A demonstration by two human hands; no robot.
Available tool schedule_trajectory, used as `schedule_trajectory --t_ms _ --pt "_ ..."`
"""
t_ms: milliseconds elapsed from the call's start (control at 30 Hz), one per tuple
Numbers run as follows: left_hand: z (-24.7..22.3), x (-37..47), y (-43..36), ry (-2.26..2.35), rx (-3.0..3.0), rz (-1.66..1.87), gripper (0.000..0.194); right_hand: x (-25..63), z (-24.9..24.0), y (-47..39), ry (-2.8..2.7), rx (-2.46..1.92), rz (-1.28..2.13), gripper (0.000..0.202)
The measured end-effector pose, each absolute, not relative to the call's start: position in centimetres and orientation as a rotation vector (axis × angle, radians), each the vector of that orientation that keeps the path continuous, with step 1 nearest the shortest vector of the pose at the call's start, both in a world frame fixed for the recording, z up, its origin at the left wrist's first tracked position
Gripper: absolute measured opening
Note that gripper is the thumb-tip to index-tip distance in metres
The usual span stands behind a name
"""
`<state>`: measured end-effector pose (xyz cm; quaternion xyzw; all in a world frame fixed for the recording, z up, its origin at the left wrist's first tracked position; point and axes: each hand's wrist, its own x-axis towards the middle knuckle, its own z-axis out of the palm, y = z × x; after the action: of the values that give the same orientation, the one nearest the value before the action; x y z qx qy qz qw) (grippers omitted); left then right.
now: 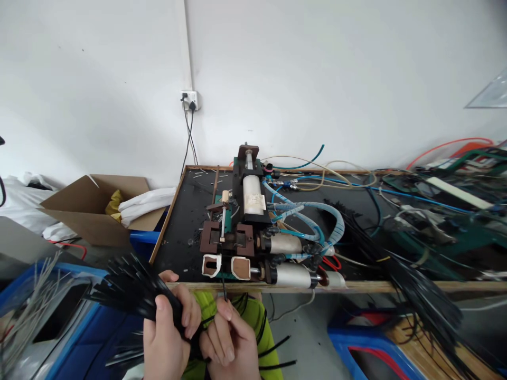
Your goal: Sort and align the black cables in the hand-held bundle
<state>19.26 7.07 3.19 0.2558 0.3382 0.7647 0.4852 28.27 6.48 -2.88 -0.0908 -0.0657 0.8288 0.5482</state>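
Observation:
My left hand [170, 324] is wrapped round a thick bundle of black cables [125, 287], whose cut ends fan out to the left. Close beside it, my right hand [232, 338] pinches a single black cable [224, 286] between thumb and forefinger; its other fingers are curled. That cable points up past the table edge towards the gap between two white-rimmed jaws [240, 268] of a pneumatic machine [253, 196]. Whether its tip sits inside the jaws I cannot tell. Loose cable ends hang below my right hand, over green clothing.
Blue air hoses [336, 224] curve from the machine. A second black cable bundle [420, 295] hangs over the table's wooden edge [368, 286] at right. Blue crates [340, 338] stand below on both sides. An open cardboard box [87, 224] is at left.

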Motion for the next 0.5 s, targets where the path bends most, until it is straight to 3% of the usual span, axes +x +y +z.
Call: schedule_trajectory --t_ms 200,400,500 --pt "3.7 19.4 6.9 0.912 0.491 1.832 0.015 28.2 -2.2 6.6 -0.127 -0.252 1.966 0.03" --pt "3.3 19.3 6.7 0.984 0.546 1.781 0.035 27.5 -2.7 6.3 -0.275 -0.389 1.847 0.031" --pt "2.7 19.5 6.6 1.02 0.531 1.772 0.03 27.8 -3.0 6.2 -0.489 -0.595 1.718 0.038"
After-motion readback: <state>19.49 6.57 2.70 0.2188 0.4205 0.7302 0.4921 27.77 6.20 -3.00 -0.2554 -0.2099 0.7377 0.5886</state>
